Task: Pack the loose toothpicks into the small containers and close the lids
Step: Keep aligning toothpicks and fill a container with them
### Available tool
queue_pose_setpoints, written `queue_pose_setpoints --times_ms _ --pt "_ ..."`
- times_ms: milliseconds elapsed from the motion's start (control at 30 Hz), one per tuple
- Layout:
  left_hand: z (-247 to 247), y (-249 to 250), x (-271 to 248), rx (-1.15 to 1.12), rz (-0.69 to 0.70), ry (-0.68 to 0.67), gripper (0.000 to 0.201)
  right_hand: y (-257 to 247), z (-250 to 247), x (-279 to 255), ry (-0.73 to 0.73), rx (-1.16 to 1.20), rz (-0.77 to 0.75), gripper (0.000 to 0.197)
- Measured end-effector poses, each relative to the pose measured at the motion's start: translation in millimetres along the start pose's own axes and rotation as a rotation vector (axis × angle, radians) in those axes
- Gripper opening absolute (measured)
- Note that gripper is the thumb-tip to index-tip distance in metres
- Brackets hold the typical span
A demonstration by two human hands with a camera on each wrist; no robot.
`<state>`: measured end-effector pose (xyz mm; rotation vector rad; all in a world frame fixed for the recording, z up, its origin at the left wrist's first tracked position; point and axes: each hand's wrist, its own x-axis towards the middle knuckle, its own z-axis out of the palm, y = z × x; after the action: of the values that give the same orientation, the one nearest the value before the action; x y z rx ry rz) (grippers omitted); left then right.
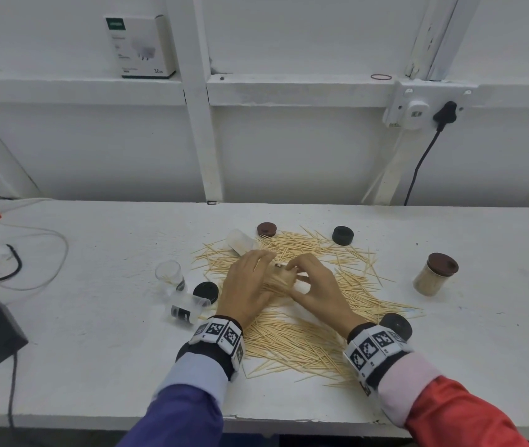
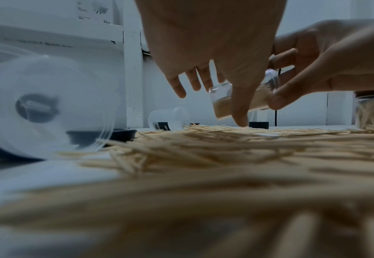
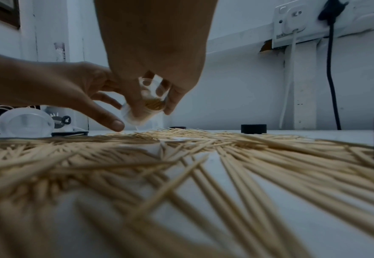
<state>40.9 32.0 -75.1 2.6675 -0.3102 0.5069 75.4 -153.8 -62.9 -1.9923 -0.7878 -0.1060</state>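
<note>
purple left sleeve point(image 1: 185, 411), red right sleeve point(image 1: 460, 414), pale cuffs, black wristbands with white square-patterned marker blocks

- The head view looks from above, forward and down, at the white table point(image 1: 95, 317) and the wall behind.
- Each wrist view sits very low, just above the toothpicks point(image 2: 203, 148), and faces the wall.
- All three views share the toothpicks and both hands.

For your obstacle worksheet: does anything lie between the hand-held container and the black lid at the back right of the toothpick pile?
Only loose toothpicks lie between the held container, in the right hand, and that black lid; nothing taller is visible.
</note>
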Motion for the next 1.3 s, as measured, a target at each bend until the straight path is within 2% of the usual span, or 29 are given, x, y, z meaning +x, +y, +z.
queue_pose_setpoints --times_ms 67,133,267,433,533,600,667,733,767,833,900,1167,1300 --pt "0 1 0 -0.005 0.004 0.011 0.079 -1 -2 2 0.007 0.028 0.036 0.028" --pt "0 1 0 -0.005 0.015 0.019 0.077 -1 -4 2 -0.046 0.077 0.075 0.035" --pt "1 0 0 -0.022 0.045 -0.009 0.074 -3 -10 4 -0.03 0.186 0.154 0.048" --pt "-1 6 2 0.034 0.093 -0.063 0.051 -10 -16 8 -0.157 0.329 0.263 0.055" --pt "1 4 2 0.075 -0.002 -0.059 0.046 -10 -20 10 -0.203 0.144 0.354 0.071" --pt "0 2 1 0.088 -0.079 -0.026 0.045 -11 -25 8 -0.226 -0.063 0.396 0.065" --pt "-1 3 2 0.099 -0.114 -0.017 0.046 -15 -29 4 -0.419 -0.267 0.406 0.063" --pt "-2 4 3 0.104 -0.113 -0.039 0.048 -18 -27 -3 -0.66 -0.463 0.385 0.077" --pt "-3 5 3 0.108 -0.116 -0.056 0.05 -20 -25 -7 -0.729 -0.543 0.36 0.086" --pt "-4 5 3 0.11 -0.127 -0.069 0.051 -22 -21 -13 -0.768 -0.65 0.301 0.094" --pt "-4 6 2 0.104 -0.132 -0.07 0.051 -23 -19 -18 -0.767 -0.695 0.249 0.089" --pt "-6 9 3 0.128 -0.156 -0.108 0.052 -21 -21 -13 -0.692 -0.628 0.185 0.037" --pt "-8 10 3 0.127 -0.168 -0.118 0.053 -15 -24 -9 -0.64 -0.674 0.145 0.024"
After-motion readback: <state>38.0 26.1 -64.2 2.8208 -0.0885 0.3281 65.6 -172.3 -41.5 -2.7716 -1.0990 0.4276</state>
